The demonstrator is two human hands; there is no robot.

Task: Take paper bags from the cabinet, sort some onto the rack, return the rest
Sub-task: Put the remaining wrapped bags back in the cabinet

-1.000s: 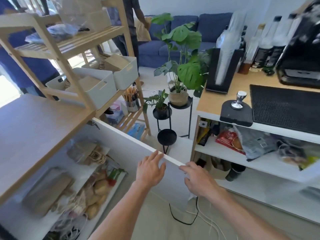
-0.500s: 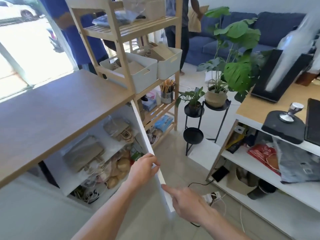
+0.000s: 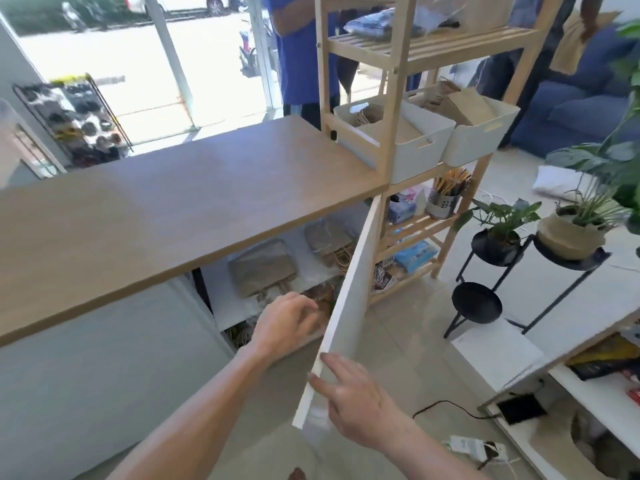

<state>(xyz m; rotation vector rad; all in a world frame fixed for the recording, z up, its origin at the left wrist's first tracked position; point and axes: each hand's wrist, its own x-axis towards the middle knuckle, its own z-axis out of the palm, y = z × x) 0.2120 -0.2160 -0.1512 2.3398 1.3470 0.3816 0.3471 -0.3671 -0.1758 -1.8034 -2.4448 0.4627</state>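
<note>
With the cabinet door (image 3: 353, 282) now wide, the left hand (image 3: 287, 323) leaves its edge, reaching empty for the paper bags (image 3: 259, 268) shelved inside; the right hand (image 3: 353, 400), held flat, braces the door.

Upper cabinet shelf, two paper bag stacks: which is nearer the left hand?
The left-side stack, just above the left hand, handles pointing towards it. The other stack lies farther off, beside the open door.
</note>
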